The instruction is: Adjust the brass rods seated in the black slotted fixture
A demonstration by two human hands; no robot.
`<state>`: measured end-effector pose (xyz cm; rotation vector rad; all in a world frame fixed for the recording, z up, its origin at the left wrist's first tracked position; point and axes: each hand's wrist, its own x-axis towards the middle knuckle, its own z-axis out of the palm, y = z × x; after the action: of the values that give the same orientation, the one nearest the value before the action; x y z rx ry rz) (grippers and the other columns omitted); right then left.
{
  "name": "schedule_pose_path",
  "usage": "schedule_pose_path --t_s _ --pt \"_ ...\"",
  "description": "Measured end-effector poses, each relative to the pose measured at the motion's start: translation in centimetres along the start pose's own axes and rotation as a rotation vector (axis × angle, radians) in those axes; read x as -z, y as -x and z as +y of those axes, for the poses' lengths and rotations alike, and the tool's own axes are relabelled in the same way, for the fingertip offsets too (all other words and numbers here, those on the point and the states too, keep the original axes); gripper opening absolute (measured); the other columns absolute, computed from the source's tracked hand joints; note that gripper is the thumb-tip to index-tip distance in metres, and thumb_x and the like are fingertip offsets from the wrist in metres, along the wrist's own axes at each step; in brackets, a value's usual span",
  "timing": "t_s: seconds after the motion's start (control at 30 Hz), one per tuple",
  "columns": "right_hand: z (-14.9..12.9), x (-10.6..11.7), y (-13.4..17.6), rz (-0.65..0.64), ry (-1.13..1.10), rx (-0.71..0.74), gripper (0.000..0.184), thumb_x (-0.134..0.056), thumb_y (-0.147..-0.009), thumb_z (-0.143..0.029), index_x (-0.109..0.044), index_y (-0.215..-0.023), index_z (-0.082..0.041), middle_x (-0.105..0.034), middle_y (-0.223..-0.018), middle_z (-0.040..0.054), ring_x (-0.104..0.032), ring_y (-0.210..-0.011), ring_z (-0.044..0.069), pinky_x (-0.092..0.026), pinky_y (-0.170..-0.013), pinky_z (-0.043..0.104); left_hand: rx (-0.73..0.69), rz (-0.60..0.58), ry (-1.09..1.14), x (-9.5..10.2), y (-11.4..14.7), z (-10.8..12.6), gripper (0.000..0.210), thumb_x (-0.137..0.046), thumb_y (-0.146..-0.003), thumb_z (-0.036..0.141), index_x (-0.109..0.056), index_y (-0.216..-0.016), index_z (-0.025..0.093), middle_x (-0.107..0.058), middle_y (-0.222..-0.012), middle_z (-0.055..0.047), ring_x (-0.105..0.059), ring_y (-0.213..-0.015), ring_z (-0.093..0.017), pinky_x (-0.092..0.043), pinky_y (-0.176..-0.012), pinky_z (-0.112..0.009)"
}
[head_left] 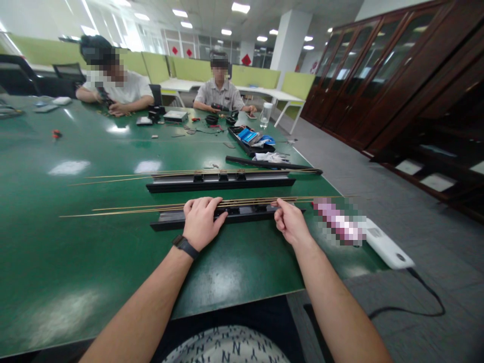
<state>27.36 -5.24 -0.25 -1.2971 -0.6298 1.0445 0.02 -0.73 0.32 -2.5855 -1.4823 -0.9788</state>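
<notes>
In front of me on the green table lies a long black rail (245,216) with several thin brass-coloured rods (143,207) running along its top and past both ends. My left hand (202,219) is closed over the rail left of its middle, fingers across the rods and thumb on the near side. Near the rail's right end, my right hand (290,220) has its fingers curled and its index fingertip and thumb at a rod; the exact pinch is partly hidden. A second black rail (223,184) with similar rods lies parallel, farther back.
Behind the rails are a black bar (274,165), white gloves (271,158) and a black tray (249,148) with blue packets. A white power bank-like device (389,244) with a cable lies at the right edge. Two people (113,75) sit across the table (94,272).
</notes>
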Motion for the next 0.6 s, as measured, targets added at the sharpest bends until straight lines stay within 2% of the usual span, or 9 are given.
schedule_pose_path --t_s 0.13,0.4,0.6 --pt "0.00 0.11 -0.12 0.023 -0.018 -0.016 0.032 -0.071 -0.085 -0.048 -0.064 -0.090 -0.017 -0.055 -0.046 -0.0053 -0.033 -0.027 0.006 -0.018 -0.027 0.017 -0.001 0.002 0.002 -0.04 0.06 -0.03 0.034 -0.061 -0.096 0.042 -0.065 -0.126 0.026 -0.072 -0.120 -0.010 -0.062 -0.116 -0.029 -0.031 -0.105 -0.049" --pt "0.07 -0.16 0.18 -0.069 0.051 0.002 0.040 -0.075 -0.082 -0.052 -0.067 -0.089 -0.014 -0.057 -0.047 -0.0034 -0.034 -0.027 0.005 -0.018 -0.028 0.017 -0.003 0.004 0.006 -0.04 -0.02 -0.05 0.035 -0.061 -0.095 0.043 -0.065 -0.126 0.026 -0.072 -0.120 -0.010 -0.062 -0.116 -0.029 -0.031 -0.105 -0.050" --pt "-0.06 0.05 -0.09 0.008 -0.025 -0.029 0.031 -0.072 -0.085 -0.047 -0.066 -0.089 -0.016 -0.055 -0.046 -0.0051 -0.033 -0.027 0.006 -0.018 -0.027 0.017 0.007 -0.009 0.008 -0.04 -0.02 -0.11 0.035 -0.061 -0.095 0.044 -0.065 -0.126 0.027 -0.072 -0.121 -0.010 -0.062 -0.117 -0.030 -0.032 -0.106 -0.050"
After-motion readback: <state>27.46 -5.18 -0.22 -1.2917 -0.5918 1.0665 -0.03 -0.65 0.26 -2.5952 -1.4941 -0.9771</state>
